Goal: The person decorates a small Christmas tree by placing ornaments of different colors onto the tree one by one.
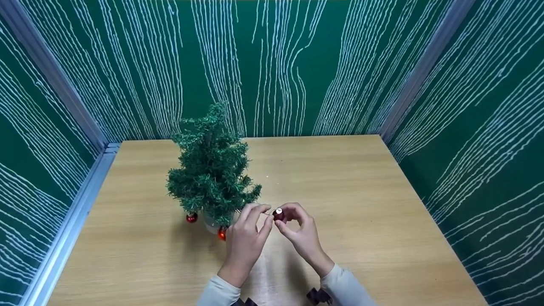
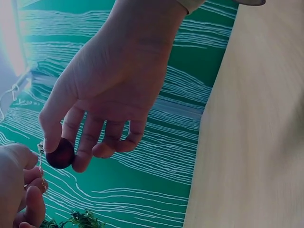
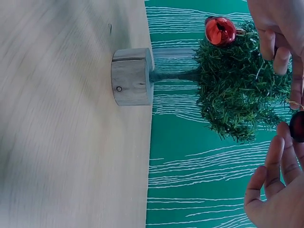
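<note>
A dark red bauble (image 1: 279,216) with a silver cap is pinched between the thumb and fingers of my right hand (image 1: 302,233). From its cap, a thin gold string (image 2: 41,166) runs to my left hand (image 1: 246,240), whose thumb and fingers pinch it. Both hands are raised in front of a small green artificial tree (image 1: 212,170), at its lower right. Seen from the left wrist, the bauble sits at the right hand's fingertips, with the other three fingers loosely bent. Part of the left hand is cut off in both wrist views.
The tree stands on a round wooden base (image 3: 132,78) on the light wooden table (image 1: 361,191). Shiny red baubles (image 1: 191,218) hang from its low branches, one close beside the left hand. Green walls with white wavy lines (image 1: 272,63) enclose the table at the back and sides.
</note>
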Tool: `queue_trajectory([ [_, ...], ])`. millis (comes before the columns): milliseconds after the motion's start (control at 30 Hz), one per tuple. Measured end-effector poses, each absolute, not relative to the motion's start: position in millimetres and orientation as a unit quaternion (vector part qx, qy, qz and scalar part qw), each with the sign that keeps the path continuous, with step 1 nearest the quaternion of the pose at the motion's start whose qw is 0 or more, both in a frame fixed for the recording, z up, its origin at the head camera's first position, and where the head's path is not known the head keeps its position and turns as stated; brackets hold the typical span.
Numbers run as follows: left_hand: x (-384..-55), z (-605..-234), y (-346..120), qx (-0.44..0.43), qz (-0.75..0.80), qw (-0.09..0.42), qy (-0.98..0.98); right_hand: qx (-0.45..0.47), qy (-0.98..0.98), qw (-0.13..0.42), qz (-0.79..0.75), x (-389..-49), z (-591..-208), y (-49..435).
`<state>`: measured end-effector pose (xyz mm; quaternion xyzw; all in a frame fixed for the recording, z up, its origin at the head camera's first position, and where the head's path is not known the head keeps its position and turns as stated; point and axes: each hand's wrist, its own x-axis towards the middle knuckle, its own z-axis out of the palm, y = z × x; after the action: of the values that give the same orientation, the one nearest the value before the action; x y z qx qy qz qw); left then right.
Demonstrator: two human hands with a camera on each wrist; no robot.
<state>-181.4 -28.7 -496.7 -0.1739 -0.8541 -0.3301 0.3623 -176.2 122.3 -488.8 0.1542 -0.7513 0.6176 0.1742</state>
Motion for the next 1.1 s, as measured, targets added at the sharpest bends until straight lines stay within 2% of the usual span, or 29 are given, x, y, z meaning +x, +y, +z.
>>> queue_trajectory([
  [233,-179.6,-500.1,-29.5,-0.177,-0.33,0.339,-0.863,0.153,-0.754,0.167,0.616,-175.8,-490.3,121.8],
  [1100,-177.1,-501.8,-37.8,-0.159,-0.353,0.348,-0.854,0.163,-0.768,0.146,0.601,-172.6,-503.2,116.5],
])
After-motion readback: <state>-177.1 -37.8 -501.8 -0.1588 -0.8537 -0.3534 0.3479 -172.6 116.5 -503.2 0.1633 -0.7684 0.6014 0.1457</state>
